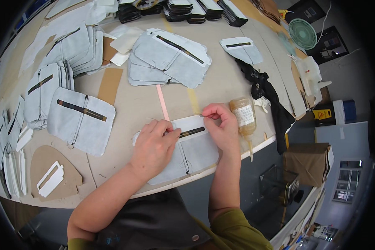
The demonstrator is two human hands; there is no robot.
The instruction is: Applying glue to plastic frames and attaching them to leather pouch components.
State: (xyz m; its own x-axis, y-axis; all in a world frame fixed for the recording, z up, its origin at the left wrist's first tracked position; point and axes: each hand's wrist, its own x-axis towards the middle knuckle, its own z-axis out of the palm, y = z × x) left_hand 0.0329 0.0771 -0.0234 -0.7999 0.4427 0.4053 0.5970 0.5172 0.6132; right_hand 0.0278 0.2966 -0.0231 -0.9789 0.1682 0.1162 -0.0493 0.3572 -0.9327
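A light grey fabric panel (200,155) with a dark zipper slot lies in front of me at the table's near edge. Along its far side runs a white strip (188,122). My left hand (154,146) rests over the panel's left part, fingers bent and thumb close to the forefinger beside the zipper (193,132); what lies between them is hidden. With thumb and forefinger, my right hand (221,124) pinches the white strip's far right edge. A loose thread (186,166) hangs on the panel. Just right of that hand lies a glue bottle (243,114) with its nozzle toward me.
Similar panels are stacked at far centre (166,58) and left (43,91). White cut-out frames (51,179) lie on a brown card (66,166) at near left. Black cloth (262,85) drapes over the right edge. Dark bundles (177,10) line the back. A green fan (302,34) stands beyond.
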